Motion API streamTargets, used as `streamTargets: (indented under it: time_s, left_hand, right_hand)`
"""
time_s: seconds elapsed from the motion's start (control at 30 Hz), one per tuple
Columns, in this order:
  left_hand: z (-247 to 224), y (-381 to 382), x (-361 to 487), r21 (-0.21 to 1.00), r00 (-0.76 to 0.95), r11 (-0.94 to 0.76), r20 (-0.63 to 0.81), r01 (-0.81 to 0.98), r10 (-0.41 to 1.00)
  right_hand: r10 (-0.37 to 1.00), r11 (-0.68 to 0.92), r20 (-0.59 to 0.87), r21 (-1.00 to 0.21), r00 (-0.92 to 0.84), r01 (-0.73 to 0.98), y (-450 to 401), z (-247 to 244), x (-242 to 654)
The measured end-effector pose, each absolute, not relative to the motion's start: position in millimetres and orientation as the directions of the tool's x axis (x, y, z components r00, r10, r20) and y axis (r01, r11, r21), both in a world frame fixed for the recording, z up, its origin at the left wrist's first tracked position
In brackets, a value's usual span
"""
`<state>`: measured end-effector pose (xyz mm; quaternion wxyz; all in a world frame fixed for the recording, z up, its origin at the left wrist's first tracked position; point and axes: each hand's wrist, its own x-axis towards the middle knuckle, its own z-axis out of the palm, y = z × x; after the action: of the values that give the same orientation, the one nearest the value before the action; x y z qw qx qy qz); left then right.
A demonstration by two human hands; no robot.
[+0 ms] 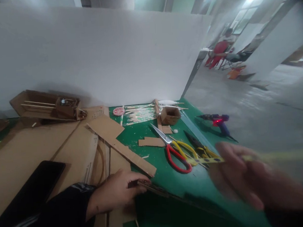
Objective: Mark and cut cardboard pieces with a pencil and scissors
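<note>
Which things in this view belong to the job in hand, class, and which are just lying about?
Probably in the job:
- cardboard piece, held by the left hand
- yellow marked strip, in the blurred right hand
- scissors and pliers, likely tools for it

Seemingly just lying about:
- black phone
- round red-and-white item
</note>
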<state>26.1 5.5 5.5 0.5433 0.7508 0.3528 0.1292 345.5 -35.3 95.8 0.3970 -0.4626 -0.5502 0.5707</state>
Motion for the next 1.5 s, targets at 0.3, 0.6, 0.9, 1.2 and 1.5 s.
streamTargets:
  time_s: [0.3,0.6,0.9,1.2,1.5]
  left_hand:
    - [13,8,27,0.888,0.731,-0.161,-0.237,0.43,0.64]
    - [16,11,28,0.931,0.762,-0.151,-0.171,0.333,0.624]
    - [16,12,28,0.94,0.772,-0.139,-0.166,0.312,0.613]
    - [19,12,30,0.95,0.775,-0.117,-0.161,0.29,0.612]
    - [14,9,29,0.93,0.76,-0.141,-0.183,0.34,0.624]
  right_hand:
    - [0.769,-0.374,-0.27,-0.925,-0.58,-0.065,32,44,253]
    - [0.728,-0.466,-0.406,-0.884,-0.552,0.036,37,23,225]
    - [0.747,-0.514,-0.416,-0.856,-0.519,-0.054,41,8,225]
    - [0.736,-0.514,-0.397,-0.855,-0.549,-0.071,41,5,222]
    - [0.748,-0.511,-0.391,-0.855,-0.536,-0.089,41,4,220]
